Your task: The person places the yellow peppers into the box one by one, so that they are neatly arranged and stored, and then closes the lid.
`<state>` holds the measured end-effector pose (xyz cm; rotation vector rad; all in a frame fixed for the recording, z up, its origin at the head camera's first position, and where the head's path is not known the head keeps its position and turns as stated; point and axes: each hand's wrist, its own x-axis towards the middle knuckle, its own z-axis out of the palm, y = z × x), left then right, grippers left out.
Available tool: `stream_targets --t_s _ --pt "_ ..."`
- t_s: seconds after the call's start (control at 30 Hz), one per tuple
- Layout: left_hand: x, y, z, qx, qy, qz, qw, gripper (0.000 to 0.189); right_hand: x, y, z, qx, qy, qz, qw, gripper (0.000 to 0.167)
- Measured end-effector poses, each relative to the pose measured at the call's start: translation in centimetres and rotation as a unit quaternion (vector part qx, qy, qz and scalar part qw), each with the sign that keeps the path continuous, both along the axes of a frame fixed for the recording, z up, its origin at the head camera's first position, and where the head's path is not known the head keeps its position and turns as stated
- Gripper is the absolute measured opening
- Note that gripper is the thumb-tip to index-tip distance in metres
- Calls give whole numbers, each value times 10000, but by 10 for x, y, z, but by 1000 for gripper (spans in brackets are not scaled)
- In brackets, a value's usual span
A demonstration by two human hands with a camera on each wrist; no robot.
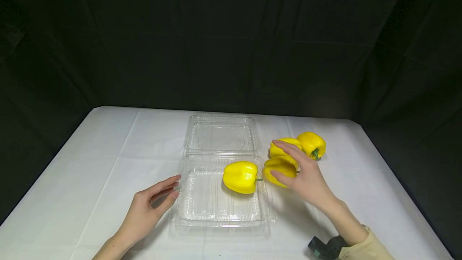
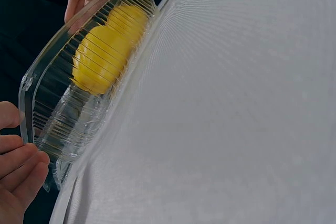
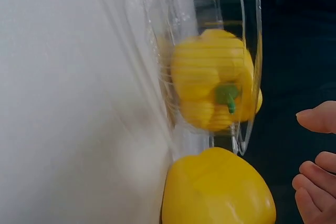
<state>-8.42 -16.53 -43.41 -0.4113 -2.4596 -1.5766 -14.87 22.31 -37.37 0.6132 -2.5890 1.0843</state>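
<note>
A clear plastic clamshell container [image 1: 223,222] lies unfolded, its base nearer me and its lid [image 1: 223,121] behind. One yellow bell pepper [image 1: 241,176] lies on its side in the right half of the base, its green stem pointing right. My left hand [image 1: 144,212] is at the base's left edge, fingertips touching the rim and thumb apart from the fingers. Over a second yellow bell pepper [image 1: 278,165], just right of the base, my right hand [image 1: 306,175] is spread, with thumb and fingers apart. In the right wrist view a gap separates that hand from the nearest pepper [image 3: 218,187].
Two more yellow bell peppers, one [image 1: 278,150] partly behind my right fingers and one [image 1: 311,143] with its stem toward me, lie behind it. White cloth [image 1: 108,151] covers the table. A dark curtain [image 1: 216,51] surrounds its back and sides.
</note>
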Motion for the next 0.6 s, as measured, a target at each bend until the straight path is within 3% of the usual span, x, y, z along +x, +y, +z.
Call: stream_targets --t_s 0.6 --pt "1 0 1 -2 -57 43 10000 36 -7 14 4 -47 -101 -264 9996 69"
